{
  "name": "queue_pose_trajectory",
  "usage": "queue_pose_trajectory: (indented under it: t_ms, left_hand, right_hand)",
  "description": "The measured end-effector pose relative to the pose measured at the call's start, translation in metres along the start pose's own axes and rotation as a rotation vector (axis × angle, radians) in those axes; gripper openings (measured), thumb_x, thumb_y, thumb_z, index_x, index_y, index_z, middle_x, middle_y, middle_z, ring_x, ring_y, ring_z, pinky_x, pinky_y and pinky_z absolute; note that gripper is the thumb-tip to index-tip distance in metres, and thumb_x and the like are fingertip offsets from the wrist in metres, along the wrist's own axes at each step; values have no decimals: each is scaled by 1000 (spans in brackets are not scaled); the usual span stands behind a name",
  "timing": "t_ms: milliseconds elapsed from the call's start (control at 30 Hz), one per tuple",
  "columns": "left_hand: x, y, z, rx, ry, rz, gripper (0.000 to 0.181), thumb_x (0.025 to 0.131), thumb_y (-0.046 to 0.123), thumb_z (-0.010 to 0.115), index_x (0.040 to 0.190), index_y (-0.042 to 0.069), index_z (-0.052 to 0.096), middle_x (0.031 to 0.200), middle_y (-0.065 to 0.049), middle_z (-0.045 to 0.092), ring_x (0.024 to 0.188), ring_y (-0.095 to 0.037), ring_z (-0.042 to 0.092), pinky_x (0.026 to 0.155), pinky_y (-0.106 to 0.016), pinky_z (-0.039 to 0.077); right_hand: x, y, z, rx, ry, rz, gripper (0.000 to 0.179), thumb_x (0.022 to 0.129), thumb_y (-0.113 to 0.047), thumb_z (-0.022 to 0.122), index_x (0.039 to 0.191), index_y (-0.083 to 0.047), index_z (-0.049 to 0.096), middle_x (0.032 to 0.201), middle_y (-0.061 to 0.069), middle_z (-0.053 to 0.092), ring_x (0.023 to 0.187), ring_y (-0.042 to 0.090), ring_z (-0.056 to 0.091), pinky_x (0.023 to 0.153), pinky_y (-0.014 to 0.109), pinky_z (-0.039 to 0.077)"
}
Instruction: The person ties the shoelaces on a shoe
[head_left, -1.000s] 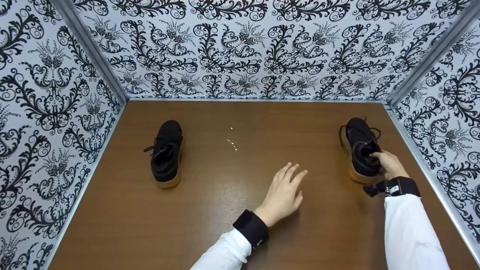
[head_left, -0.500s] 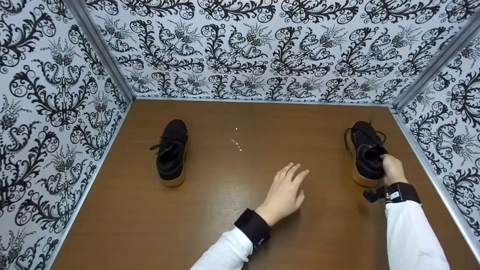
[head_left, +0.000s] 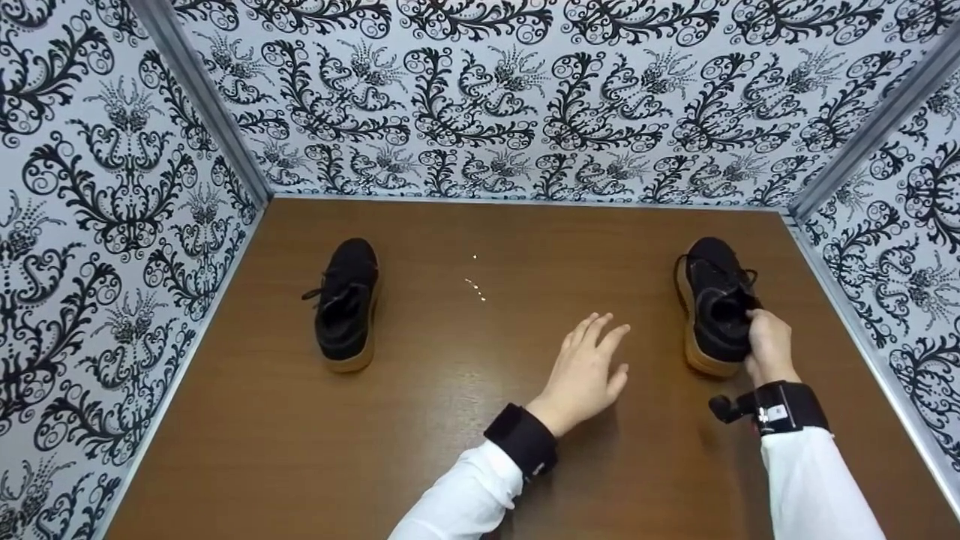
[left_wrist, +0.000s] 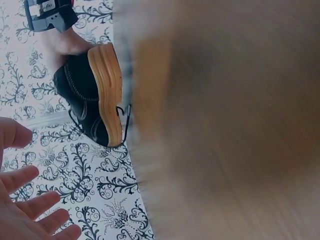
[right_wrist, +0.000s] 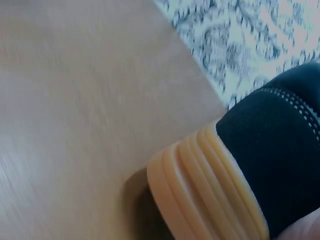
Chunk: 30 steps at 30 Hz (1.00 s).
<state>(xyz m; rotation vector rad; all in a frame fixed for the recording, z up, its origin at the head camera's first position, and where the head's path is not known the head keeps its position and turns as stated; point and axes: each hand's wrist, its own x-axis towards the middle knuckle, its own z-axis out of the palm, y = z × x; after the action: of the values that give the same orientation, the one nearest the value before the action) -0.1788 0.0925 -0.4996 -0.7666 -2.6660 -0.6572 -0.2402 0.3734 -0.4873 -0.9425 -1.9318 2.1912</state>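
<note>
My right hand [head_left: 770, 345] pinches the right collar of a black lace-up shoe [head_left: 709, 281] with a tan sole, thumb inside the opening. Its toe points at the back wall. In the left wrist view, the same shoe's sole [left_wrist: 109, 92] shows side-on, a narrow gap between it and the tabletop. Heel and ridged sole [right_wrist: 200, 185] fill the lower right of the right wrist view, a dark shadow beneath. To the left, the matching shoe [head_left: 345, 292] stands upright on the table, laces hanging off its left side. My left hand [head_left: 585, 371] hovers between the shoes, fingers spread, holding nothing.
A brown wooden table [head_left: 420, 420] lies under everything. White panels with black floral scrolls [head_left: 480, 97] enclose it at the back and both sides, joined by grey corner strips [head_left: 202, 97]. Small bright light spots [head_left: 476, 289] gleam on the wood.
Over the last half second the held shoe and my right hand have shifted left. My left hand has slid a little right and forward. The left shoe stays in place.
</note>
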Motion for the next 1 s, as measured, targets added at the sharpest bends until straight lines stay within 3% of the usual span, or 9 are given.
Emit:
queue_pose_trajectory:
  t_ms: [100,200,333,467,567,633,733,867,1000]
  left_hand:
    - [4,4,0,-69,-30,-51,51,92,35,55,139,19,44,144,-7,40,135,-24,35,107,-39,34]
    - [7,7,1,-143,-50,-97,51,93,37,54,140,18,43,147,-7,37,137,-23,33,108,-39,33]
    - [10,10,0,-218,-59,-132,52,94,38,54,140,19,42,150,-6,34,138,-23,31,109,-39,33]
    - [12,12,-3,-296,-54,-152,54,95,40,51,143,18,39,152,-7,30,138,-24,30,109,-41,32]
    - [14,12,-5,-370,-37,-187,58,96,42,49,145,15,35,153,-7,27,139,-24,29,110,-41,31]
    - [16,12,-6,-440,-33,-233,62,96,45,47,147,14,31,154,-7,25,140,-24,28,111,-40,29]
    - [19,13,-10,-586,-41,-328,70,96,51,43,150,13,22,155,-8,23,141,-23,25,113,-39,26]
    - [21,13,-18,-817,-25,-462,76,94,56,42,152,16,13,156,-7,20,140,-21,26,112,-37,27]
    - [18,12,-27,-970,68,-496,74,96,50,45,152,15,13,158,-6,15,142,-19,21,113,-40,24]
  right_hand:
    - [-11,-2,10,1,-61,-1,56,98,-16,33,150,-9,15,158,-2,1,142,7,5,111,16,16]
    - [-24,-5,22,-27,-123,-10,60,99,-17,32,150,-9,3,158,0,-2,143,11,3,113,18,15]
    - [-42,-9,37,12,-167,-28,54,99,-14,31,150,-5,16,158,7,11,140,14,21,105,17,31]
    - [-61,-13,50,102,-194,-45,50,99,-10,34,147,-1,25,152,11,27,117,10,48,85,14,45]
    - [-76,-12,60,158,-203,-66,44,98,-8,38,141,1,36,130,9,50,93,4,57,76,16,50]
    - [-85,-11,67,187,-221,-83,37,98,-6,38,133,3,43,113,3,57,87,5,60,74,17,51]
    - [-98,-9,76,217,-250,-95,37,98,-6,39,134,2,45,109,1,59,92,8,60,78,19,51]
    - [-116,-7,87,186,-303,-115,46,99,-7,37,145,-1,32,141,11,44,117,12,51,88,18,47]
    - [-133,-4,95,127,-364,-164,48,101,-7,34,147,-1,24,154,13,24,135,17,34,96,17,42]
